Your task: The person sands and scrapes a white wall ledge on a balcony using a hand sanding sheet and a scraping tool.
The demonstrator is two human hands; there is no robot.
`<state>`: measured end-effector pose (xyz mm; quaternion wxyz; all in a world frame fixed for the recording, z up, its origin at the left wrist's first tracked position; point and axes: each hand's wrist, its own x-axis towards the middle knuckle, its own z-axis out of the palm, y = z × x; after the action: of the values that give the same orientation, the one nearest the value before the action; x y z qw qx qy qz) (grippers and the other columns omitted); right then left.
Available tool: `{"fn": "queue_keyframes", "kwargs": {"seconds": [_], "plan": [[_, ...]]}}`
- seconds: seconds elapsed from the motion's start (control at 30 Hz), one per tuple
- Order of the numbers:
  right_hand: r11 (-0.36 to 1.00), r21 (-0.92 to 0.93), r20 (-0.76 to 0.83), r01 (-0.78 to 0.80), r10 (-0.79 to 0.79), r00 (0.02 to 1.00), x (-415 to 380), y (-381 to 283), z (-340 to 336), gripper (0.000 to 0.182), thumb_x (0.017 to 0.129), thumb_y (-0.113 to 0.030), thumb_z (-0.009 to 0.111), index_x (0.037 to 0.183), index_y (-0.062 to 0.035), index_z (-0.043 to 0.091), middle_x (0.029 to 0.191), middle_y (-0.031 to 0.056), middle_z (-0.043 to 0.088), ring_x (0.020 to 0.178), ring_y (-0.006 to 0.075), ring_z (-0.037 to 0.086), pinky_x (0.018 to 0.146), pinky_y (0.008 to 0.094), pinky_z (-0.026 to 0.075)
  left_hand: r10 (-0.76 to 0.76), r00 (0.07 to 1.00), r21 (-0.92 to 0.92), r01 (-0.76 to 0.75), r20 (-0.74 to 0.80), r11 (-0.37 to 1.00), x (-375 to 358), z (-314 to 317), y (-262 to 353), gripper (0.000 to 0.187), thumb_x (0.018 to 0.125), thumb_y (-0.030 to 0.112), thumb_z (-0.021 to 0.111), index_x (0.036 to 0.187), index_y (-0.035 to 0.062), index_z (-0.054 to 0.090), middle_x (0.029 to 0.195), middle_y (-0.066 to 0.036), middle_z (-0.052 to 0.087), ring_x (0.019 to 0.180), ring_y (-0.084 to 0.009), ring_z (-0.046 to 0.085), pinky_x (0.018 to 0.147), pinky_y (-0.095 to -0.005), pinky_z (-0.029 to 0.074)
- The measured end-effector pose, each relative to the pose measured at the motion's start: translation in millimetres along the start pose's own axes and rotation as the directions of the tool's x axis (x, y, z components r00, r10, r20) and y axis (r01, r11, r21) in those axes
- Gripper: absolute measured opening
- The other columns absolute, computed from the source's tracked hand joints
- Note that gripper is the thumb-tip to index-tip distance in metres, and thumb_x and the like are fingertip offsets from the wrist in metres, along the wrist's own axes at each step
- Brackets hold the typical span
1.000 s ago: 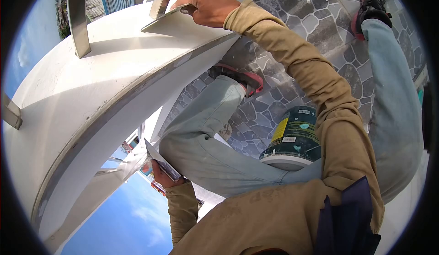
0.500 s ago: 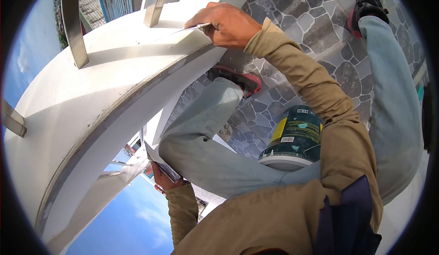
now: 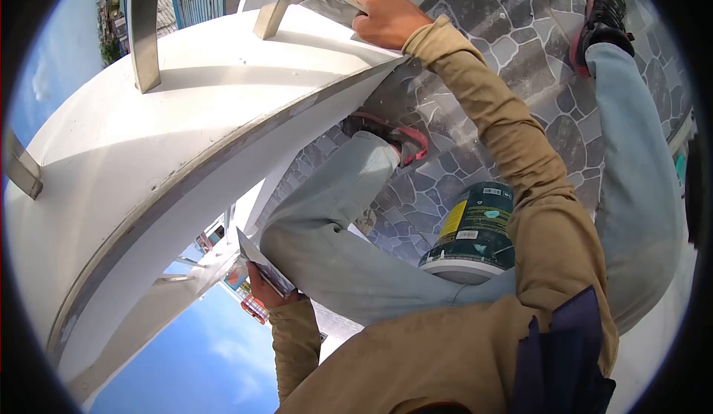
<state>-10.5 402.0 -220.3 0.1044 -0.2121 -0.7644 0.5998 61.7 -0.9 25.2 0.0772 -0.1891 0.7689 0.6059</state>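
My right hand (image 3: 391,17) is closed around a putty knife (image 3: 334,5). Its broad metal blade, with whitish smears, lies at the far end of the white curved ledge (image 3: 200,106), close to a metal post. Lower down, beside my bent left knee, my left hand (image 3: 270,288) grips a flat metal plate (image 3: 264,265), which is seen nearly edge-on under the ledge. The fingers of that hand are partly hidden behind the plate. A rough grey strip (image 3: 148,210) runs along the ledge's inner edge.
Metal posts (image 3: 145,31) rise from the ledge. A dark green bucket (image 3: 475,228) stands between my legs on the stone-patterned floor (image 3: 512,13). My shoes (image 3: 605,17) rest on that floor. Sky and buildings show beyond the ledge.
My right hand has moved farther along the ledge, up and to the right, and the blade is turned so more of its face shows. My left hand stays nearly in place.
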Motion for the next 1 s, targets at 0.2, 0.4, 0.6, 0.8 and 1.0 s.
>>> {"fn": "queue_keyframes", "kwargs": {"seconds": [0.2,0.4,0.6,0.8,1.0], "plan": [[0.998,-0.063,0.024,0.001,0.000,1.000,14,-13,15,0.039,0.074,-0.012,0.049,0.108,-0.0090,0.067,0.100,0.0199,0.065,0.091,0.0354,0.063,0.087,0.0396,0.049,0.128,0.991,0.282,-0.114,-0.032,0.953,-1,6,-1,0.044,0.100,0.034,0.036,0.120,-0.0030,0.050,0.111,-0.014,0.060,0.102,-0.0229,0.059,0.091,-0.0366,0.047],[0.996,-0.087,0.081,-0.002,0.009,0.997,27,-15,32,0.038,0.074,-0.013,0.051,0.108,-0.0094,0.068,0.098,0.0190,0.067,0.085,0.0364,0.065,0.086,0.0389,0.051,0.057,0.998,0.130,-0.053,-0.028,0.990,2,1,-1,0.044,0.100,0.034,0.036,0.119,-0.0027,0.051,0.111,-0.014,0.060,0.102,-0.0230,0.059,0.091,-0.0371,0.047],[0.996,-0.084,0.147,-0.007,0.019,0.989,17,-22,32,0.039,0.077,-0.015,0.052,0.113,-0.0121,0.066,0.100,0.0172,0.067,0.092,0.0346,0.064,0.089,0.0386,0.050,0.016,1.000,0.024,-0.016,-0.005,1.000,5,-4,-2,0.044,0.100,0.034,0.036,0.123,-0.0013,0.050,0.115,-0.015,0.059,0.105,-0.0247,0.058,0.093,-0.0382,0.046],[0.993,0.030,0.029,0.117,-0.118,0.993,-4,-13,40,0.037,0.079,-0.010,0.050,0.113,-0.0098,0.066,0.103,0.0192,0.065,0.095,0.0341,0.062,0.091,0.0382,0.048,0.016,1.000,0.035,-0.016,-0.009,0.999,4,-1,-1,0.045,0.100,0.034,0.036,0.125,-0.0009,0.048,0.117,-0.015,0.058,0.107,-0.0253,0.057,0.095,-0.0390,0.045],[0.986,0.155,0.096,0.059,-0.074,0.993,-16,-8,18,0.037,0.077,-0.012,0.051,0.112,-0.0066,0.065,0.101,0.0215,0.065,0.093,0.0346,0.063,0.086,0.0385,0.049,0.024,1.000,0.051,-0.025,0.016,0.998,4,0,0,0.045,0.100,0.034,0.035,0.126,-0.0008,0.048,0.117,-0.015,0.058,0.108,-0.0260,0.057,0.096,-0.0396,0.044]]}}
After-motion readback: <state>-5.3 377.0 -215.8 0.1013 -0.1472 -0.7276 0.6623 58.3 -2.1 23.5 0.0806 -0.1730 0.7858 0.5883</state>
